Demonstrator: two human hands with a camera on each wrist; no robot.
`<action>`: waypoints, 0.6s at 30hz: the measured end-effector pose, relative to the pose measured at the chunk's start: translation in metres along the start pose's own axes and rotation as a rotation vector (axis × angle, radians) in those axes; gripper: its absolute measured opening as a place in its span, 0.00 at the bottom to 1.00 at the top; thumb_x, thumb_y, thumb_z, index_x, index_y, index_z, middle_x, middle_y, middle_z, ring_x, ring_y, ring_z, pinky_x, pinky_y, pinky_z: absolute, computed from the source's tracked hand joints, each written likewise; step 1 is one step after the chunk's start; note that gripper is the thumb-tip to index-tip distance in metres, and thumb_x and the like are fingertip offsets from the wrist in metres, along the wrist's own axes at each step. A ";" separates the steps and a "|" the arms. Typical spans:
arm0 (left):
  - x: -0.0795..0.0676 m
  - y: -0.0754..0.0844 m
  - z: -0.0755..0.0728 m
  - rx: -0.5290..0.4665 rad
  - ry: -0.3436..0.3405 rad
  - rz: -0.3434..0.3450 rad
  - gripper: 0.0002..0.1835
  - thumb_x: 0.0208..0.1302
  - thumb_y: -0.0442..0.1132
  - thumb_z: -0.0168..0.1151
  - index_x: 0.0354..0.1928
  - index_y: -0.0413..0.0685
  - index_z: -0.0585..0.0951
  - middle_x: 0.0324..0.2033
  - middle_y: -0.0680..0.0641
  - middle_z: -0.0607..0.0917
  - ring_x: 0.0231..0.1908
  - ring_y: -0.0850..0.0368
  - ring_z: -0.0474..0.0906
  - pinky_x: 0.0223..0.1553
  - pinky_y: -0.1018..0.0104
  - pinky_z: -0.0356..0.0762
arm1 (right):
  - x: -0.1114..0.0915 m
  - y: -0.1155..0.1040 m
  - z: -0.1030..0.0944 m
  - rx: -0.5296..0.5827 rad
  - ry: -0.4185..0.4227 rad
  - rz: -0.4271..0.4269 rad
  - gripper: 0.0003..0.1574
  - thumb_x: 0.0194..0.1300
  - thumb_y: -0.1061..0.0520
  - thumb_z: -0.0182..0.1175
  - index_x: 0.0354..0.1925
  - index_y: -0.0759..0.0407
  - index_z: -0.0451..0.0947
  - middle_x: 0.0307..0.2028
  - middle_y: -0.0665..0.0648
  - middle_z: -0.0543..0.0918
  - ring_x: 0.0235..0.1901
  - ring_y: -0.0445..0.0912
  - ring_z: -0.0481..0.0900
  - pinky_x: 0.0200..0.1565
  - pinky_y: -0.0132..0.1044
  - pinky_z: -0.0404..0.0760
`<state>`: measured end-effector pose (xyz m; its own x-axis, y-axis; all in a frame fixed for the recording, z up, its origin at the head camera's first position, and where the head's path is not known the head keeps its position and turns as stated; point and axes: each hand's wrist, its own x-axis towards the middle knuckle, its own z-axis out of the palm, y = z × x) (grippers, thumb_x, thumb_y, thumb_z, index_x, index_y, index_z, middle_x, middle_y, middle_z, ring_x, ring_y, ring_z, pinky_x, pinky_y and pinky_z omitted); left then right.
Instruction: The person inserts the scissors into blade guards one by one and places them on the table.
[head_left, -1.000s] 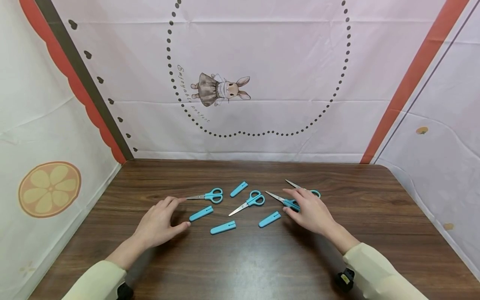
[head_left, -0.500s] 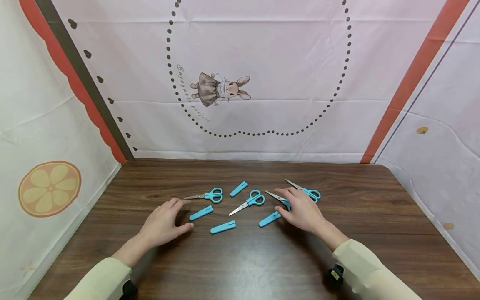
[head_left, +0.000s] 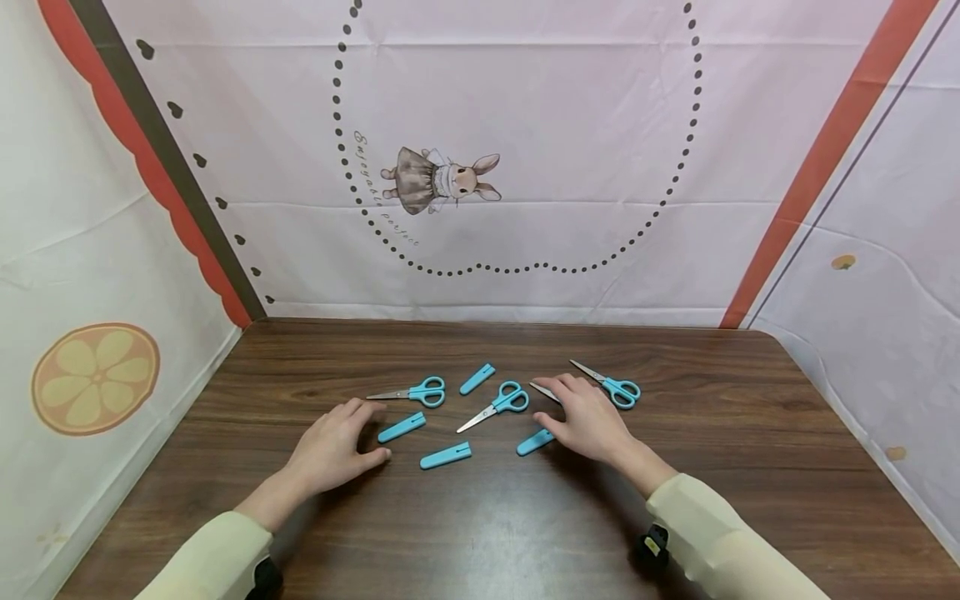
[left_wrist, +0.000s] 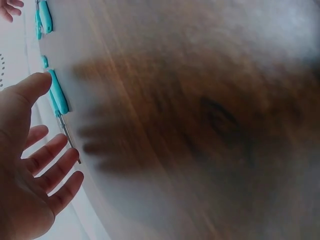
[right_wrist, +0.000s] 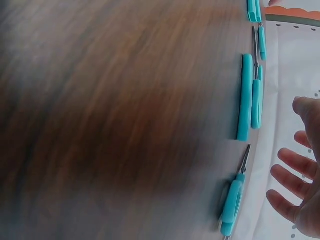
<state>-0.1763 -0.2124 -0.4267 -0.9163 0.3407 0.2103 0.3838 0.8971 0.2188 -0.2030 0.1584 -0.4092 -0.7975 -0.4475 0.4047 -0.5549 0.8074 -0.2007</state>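
Note:
My left hand (head_left: 330, 450) hovers with fingers spread, fingertips by the blade of the left scissors (head_left: 427, 392) and thumb below a blue blade cover (head_left: 402, 427). Nothing is in its grasp in the left wrist view. Over the table at right, my right hand (head_left: 588, 421) is spread and holds nothing. It hides most of one pair of scissors, whose blade tip (head_left: 543, 391) shows, and overlaps the end of another cover (head_left: 534, 442). Beyond it lie the far-right scissors (head_left: 621, 392). Between the hands are the middle scissors (head_left: 504, 399). All handles are light blue.
One more blue cover (head_left: 446, 455) lies in front of the middle scissors, and another (head_left: 477, 379) behind them. The dark wooden table (head_left: 480, 550) ends at a printed white cloth (head_left: 555, 167) hung at the back and sides.
My right hand has slid left, uncovering the handles of the far-right scissors and moving over the nearer pair and a cover. My left hand has shifted slightly right. Scissors and covers stay put.

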 end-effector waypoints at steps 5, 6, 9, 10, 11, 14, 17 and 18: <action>0.001 0.001 0.001 -0.006 0.010 0.000 0.29 0.47 0.54 0.69 0.52 0.53 0.76 0.41 0.51 0.78 0.42 0.53 0.75 0.44 0.52 0.73 | 0.002 -0.006 0.003 0.003 -0.006 -0.004 0.30 0.56 0.46 0.64 0.56 0.52 0.74 0.43 0.54 0.79 0.41 0.50 0.78 0.36 0.46 0.75; 0.001 0.001 0.001 -0.007 0.010 -0.002 0.28 0.47 0.54 0.69 0.51 0.53 0.76 0.40 0.52 0.78 0.41 0.54 0.75 0.43 0.52 0.73 | 0.003 -0.007 0.003 0.003 -0.007 -0.003 0.30 0.56 0.46 0.64 0.56 0.52 0.74 0.43 0.54 0.79 0.41 0.50 0.78 0.36 0.46 0.75; 0.002 0.001 0.002 -0.023 0.010 -0.012 0.26 0.47 0.53 0.70 0.49 0.53 0.78 0.38 0.52 0.78 0.39 0.55 0.75 0.40 0.54 0.74 | 0.005 -0.011 0.005 -0.001 -0.017 0.000 0.30 0.56 0.45 0.64 0.56 0.51 0.74 0.43 0.54 0.79 0.41 0.50 0.77 0.35 0.46 0.75; 0.003 0.001 0.002 -0.029 0.010 -0.016 0.25 0.47 0.52 0.70 0.48 0.53 0.78 0.38 0.53 0.78 0.39 0.56 0.75 0.39 0.54 0.74 | 0.006 -0.013 0.006 0.003 -0.020 0.003 0.30 0.56 0.45 0.64 0.56 0.51 0.74 0.43 0.54 0.79 0.41 0.50 0.77 0.36 0.46 0.75; 0.003 0.002 0.003 -0.034 0.010 -0.021 0.25 0.47 0.52 0.70 0.47 0.53 0.78 0.37 0.53 0.78 0.38 0.56 0.75 0.38 0.55 0.74 | 0.007 -0.014 0.007 0.009 -0.024 0.004 0.30 0.56 0.45 0.64 0.56 0.51 0.74 0.43 0.53 0.79 0.41 0.50 0.77 0.36 0.46 0.75; 0.004 0.002 0.003 -0.053 0.005 -0.032 0.23 0.47 0.51 0.71 0.45 0.52 0.79 0.36 0.53 0.78 0.37 0.57 0.75 0.36 0.56 0.74 | 0.009 -0.018 0.009 0.021 -0.034 0.004 0.29 0.57 0.46 0.63 0.56 0.51 0.73 0.43 0.53 0.78 0.42 0.51 0.77 0.38 0.47 0.76; 0.006 0.003 0.003 -0.069 -0.002 -0.049 0.21 0.47 0.50 0.71 0.43 0.52 0.79 0.35 0.53 0.78 0.36 0.58 0.75 0.34 0.58 0.74 | 0.011 -0.022 0.011 0.039 -0.045 0.003 0.29 0.57 0.46 0.63 0.57 0.51 0.73 0.44 0.53 0.79 0.43 0.51 0.77 0.40 0.47 0.76; 0.006 0.003 0.004 -0.075 -0.004 -0.054 0.20 0.47 0.50 0.71 0.43 0.53 0.80 0.35 0.53 0.78 0.35 0.58 0.74 0.34 0.58 0.74 | 0.011 -0.024 0.012 0.042 -0.047 0.004 0.29 0.57 0.46 0.63 0.57 0.51 0.73 0.44 0.53 0.78 0.44 0.51 0.77 0.40 0.47 0.75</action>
<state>-0.1812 -0.2062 -0.4283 -0.9363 0.2938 0.1926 0.3413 0.8905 0.3008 -0.2018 0.1297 -0.4104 -0.8094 -0.4629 0.3614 -0.5604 0.7927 -0.2398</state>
